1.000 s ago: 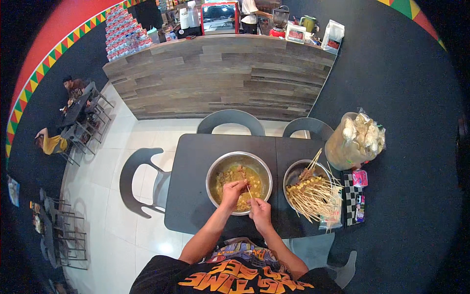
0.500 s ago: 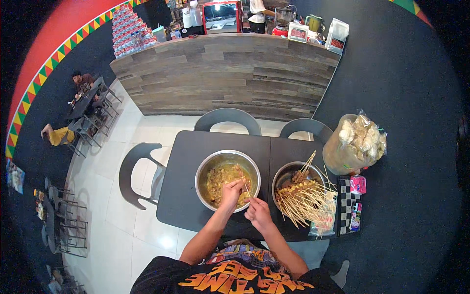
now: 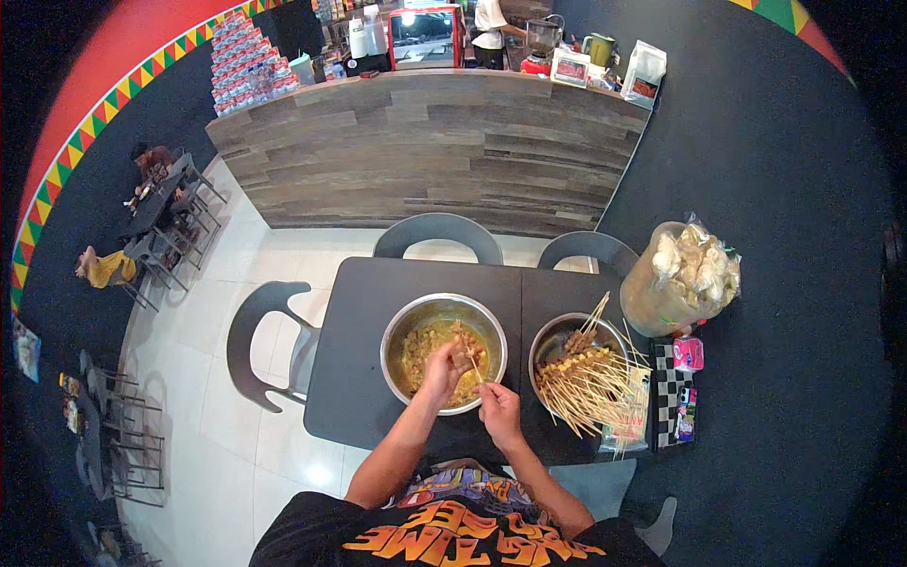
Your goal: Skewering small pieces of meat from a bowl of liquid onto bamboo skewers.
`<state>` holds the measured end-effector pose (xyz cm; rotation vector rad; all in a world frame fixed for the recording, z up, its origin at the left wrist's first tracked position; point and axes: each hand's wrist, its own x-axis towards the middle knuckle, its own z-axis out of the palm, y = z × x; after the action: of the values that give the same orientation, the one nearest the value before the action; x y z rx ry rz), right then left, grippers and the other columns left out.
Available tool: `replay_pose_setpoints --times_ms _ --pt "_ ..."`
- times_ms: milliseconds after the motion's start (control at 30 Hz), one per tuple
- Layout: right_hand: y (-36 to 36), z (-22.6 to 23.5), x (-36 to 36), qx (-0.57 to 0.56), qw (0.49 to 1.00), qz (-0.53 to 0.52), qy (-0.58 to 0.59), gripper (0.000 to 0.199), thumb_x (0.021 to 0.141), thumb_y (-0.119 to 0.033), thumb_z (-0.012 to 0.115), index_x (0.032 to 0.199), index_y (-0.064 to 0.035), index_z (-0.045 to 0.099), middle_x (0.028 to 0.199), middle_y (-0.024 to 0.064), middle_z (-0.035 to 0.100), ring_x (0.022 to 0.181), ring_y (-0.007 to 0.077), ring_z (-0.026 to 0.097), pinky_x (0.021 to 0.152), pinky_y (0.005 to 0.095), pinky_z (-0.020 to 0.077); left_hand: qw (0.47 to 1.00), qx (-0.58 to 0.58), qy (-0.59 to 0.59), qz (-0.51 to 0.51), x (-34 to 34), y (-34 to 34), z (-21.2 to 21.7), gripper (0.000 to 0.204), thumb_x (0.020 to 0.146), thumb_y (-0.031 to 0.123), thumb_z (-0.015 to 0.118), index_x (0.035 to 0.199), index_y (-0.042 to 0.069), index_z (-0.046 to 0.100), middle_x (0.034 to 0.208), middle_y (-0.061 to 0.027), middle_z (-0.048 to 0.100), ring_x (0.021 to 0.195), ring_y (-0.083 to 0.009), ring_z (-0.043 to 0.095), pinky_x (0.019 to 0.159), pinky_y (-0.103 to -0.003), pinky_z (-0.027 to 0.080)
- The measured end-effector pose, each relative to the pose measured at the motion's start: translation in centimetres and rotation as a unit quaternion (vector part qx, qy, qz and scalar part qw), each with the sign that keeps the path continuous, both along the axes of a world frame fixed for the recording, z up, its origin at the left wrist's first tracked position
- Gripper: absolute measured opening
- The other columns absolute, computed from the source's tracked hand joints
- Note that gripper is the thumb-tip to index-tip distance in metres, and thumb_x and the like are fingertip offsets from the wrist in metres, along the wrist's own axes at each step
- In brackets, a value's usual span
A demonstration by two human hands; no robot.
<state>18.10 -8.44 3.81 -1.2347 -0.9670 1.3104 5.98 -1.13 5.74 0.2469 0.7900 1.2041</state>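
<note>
The skewer (image 3: 476,369) is thin, pale, seemingly straight (far end blurred).

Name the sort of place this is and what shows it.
Probably a small eatery: a wood-look counter with a blender, people seated off to the left, and food-loaded skewers piled in a metal bowl.

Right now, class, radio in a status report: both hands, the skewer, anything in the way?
Right hand pinching the skewer. Left hand near its far end, over the metal bowl. Skewer pile off to the right; nothing seen blocking either hand.
</note>
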Motion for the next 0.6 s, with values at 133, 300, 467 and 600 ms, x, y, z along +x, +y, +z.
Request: replay_pose_setpoints --times_ms 133,300,467,600 --pt "-0.2 0.8 -1.3 -0.052 0.997 0.009 0.050 0.018 0.088 -0.015 0.050 0.081 -0.0008 0.059 0.049 -0.0056 0.039 0.038 0.0029 0.034 0.036 0.0196 0.0254 0.998 0.034 0.043 -0.020 -1.4 0.6 1.5 0.021 0.085 0.017 0.053 0.096 0.000 0.057 0.088 -0.0100 0.062 0.085 -0.0183 0.059 0.075 -0.032 0.047" --pt "-0.2 0.7 -3.3 -0.005 1.000 -0.003 -0.018 0.018 0.088 -0.016 0.049 0.082 -0.0015 0.058 0.048 -0.0063 0.036 0.037 0.0031 0.031 0.036 0.0201 0.0241 0.992 0.062 0.100 -0.037 -3.2 1.1 0.2 0.015 0.085 0.013 0.055 0.091 0.000 0.059 0.088 -0.0089 0.062 0.083 -0.0152 0.058 0.074 -0.027 0.046" --pt "-0.4 2.6 -3.6 -0.175 0.917 0.064 0.353 0.019 0.091 -0.017 0.044 0.083 -0.0031 0.054 0.045 -0.0059 0.025 0.035 0.0057 0.022 0.039 0.0228 0.0225 0.993 0.064 0.089 -0.040 -4.5 0.8 0.5 0.015 0.085 0.012 0.056 0.092 -0.001 0.059 0.089 -0.0085 0.061 0.082 -0.0143 0.057 0.073 -0.026 0.045" --pt "-0.4 3.1 -4.2 -0.188 0.894 0.077 0.399 0.019 0.092 -0.017 0.042 0.083 -0.0034 0.053 0.044 -0.0052 0.023 0.035 0.0066 0.021 0.039 0.0237 0.0227 0.995 0.073 0.035 -0.050 -5.2 0.6 1.0 0.016 0.087 0.013 0.052 0.094 0.000 0.058 0.090 -0.0091 0.061 0.085 -0.0158 0.057 0.075 -0.028 0.045"
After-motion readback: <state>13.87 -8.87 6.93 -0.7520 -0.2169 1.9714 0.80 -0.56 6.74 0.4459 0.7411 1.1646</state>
